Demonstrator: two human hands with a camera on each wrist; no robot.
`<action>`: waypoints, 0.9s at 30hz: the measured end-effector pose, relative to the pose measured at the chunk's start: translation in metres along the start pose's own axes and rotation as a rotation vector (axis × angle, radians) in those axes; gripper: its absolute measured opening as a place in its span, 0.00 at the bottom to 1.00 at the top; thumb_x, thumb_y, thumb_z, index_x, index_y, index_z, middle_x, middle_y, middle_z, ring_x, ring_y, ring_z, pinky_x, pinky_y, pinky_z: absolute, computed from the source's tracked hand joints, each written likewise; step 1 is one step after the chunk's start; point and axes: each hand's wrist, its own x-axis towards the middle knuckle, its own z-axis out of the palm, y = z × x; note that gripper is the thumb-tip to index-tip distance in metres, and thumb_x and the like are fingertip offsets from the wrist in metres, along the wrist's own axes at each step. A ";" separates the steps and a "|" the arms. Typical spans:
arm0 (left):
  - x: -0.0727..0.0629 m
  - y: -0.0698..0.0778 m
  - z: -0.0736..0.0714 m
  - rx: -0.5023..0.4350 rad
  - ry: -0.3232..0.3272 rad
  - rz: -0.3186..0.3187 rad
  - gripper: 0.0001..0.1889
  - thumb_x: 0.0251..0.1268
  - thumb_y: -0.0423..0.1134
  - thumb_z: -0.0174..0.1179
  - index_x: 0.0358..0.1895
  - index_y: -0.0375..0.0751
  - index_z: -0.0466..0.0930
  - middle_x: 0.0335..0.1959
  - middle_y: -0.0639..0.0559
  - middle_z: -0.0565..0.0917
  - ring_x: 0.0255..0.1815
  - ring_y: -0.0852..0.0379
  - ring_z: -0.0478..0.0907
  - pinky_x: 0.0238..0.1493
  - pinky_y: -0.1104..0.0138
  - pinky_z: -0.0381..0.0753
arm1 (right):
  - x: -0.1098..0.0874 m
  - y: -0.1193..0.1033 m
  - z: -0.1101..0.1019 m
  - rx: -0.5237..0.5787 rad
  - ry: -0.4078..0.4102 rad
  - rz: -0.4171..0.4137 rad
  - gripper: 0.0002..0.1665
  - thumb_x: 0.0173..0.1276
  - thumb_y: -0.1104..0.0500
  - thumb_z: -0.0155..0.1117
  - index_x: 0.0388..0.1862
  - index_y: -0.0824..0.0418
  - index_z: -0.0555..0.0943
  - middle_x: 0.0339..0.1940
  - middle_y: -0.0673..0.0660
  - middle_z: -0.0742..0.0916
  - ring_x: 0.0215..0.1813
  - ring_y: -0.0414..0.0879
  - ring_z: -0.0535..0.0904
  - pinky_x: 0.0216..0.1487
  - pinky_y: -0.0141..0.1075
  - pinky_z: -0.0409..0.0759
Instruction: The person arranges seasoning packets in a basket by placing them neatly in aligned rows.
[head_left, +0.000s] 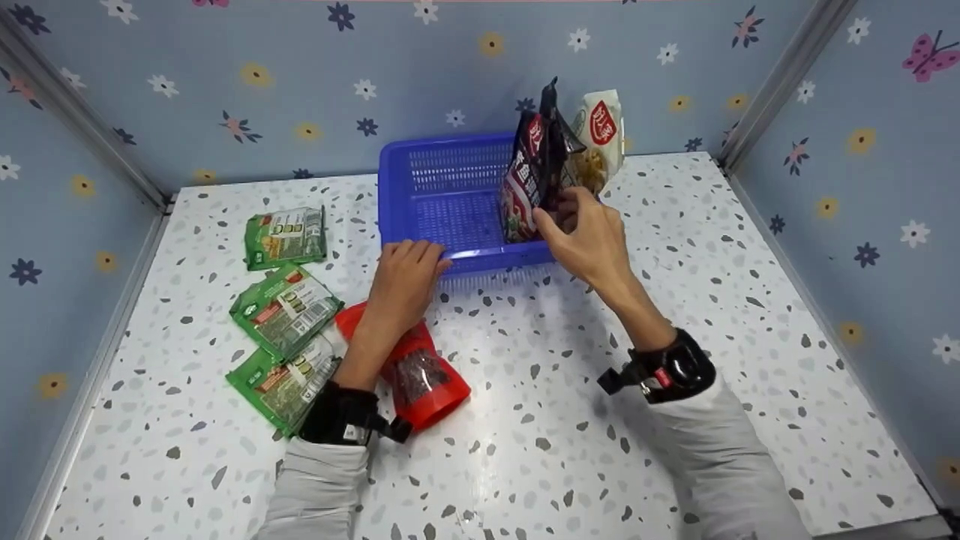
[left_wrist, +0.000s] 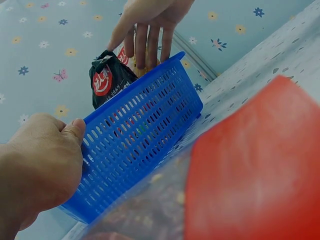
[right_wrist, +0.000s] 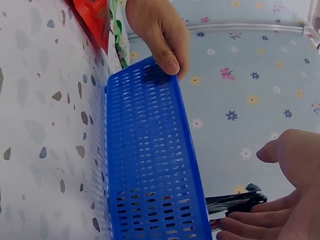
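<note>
My left hand (head_left: pixel 407 279) grips the near rim of a blue plastic basket (head_left: pixel 388 199), its thumb on the outer wall in the left wrist view. Toward the basket's right end stands a black food packet (head_left: pixel 523 184) with a red label, beside more dark packaging (head_left: pixel 553 131). Behind that, a white packet (head_left: pixel 604 142) with a red logo leans upright. My right hand (head_left: pixel 596 236) is over the basket's right end, close to the black packet. Both wrist views show its fingers (left_wrist: pixel 154 47) extended and pointing down into the basket, thumb apart. The basket's rim partly hides the packets' lower parts.
A red pouch (head_left: pixel 431 379) with a see-through window lies under my left forearm. Several green packets lie left of it: an upper packet (head_left: pixel 285 238), a middle packet (head_left: pixel 286 311) and a lower packet (head_left: pixel 289 386). A flowered wall (head_left: pixel 450 67) stands directly behind the basket.
</note>
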 end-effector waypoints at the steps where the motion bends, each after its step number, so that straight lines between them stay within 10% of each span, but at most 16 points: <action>1: 0.000 0.000 0.000 -0.003 -0.004 -0.004 0.20 0.93 0.50 0.51 0.60 0.37 0.84 0.51 0.39 0.92 0.55 0.37 0.87 0.59 0.46 0.81 | -0.003 0.000 -0.002 -0.012 0.024 -0.037 0.37 0.78 0.41 0.73 0.71 0.68 0.83 0.54 0.65 0.96 0.50 0.59 0.94 0.59 0.54 0.90; 7: 0.000 0.000 0.001 -0.023 -0.025 -0.015 0.19 0.93 0.49 0.52 0.61 0.38 0.84 0.52 0.39 0.92 0.55 0.37 0.87 0.59 0.47 0.80 | -0.019 -0.003 -0.008 -0.050 0.058 -0.329 0.31 0.80 0.48 0.72 0.66 0.73 0.84 0.58 0.71 0.92 0.59 0.66 0.90 0.66 0.57 0.88; 15: 0.002 -0.001 0.000 -0.027 -0.015 -0.013 0.19 0.93 0.50 0.53 0.61 0.38 0.84 0.52 0.39 0.92 0.55 0.37 0.87 0.60 0.47 0.80 | -0.024 -0.004 0.005 -0.117 -0.127 -0.589 0.34 0.83 0.48 0.70 0.75 0.71 0.81 0.74 0.70 0.86 0.76 0.66 0.82 0.82 0.58 0.80; 27: 0.001 -0.001 0.000 -0.014 0.000 -0.001 0.21 0.93 0.51 0.51 0.61 0.36 0.84 0.52 0.38 0.91 0.55 0.35 0.87 0.60 0.45 0.80 | -0.015 0.014 0.055 -0.392 -0.269 -0.639 0.32 0.89 0.44 0.63 0.76 0.67 0.82 0.68 0.68 0.91 0.71 0.65 0.88 0.79 0.60 0.83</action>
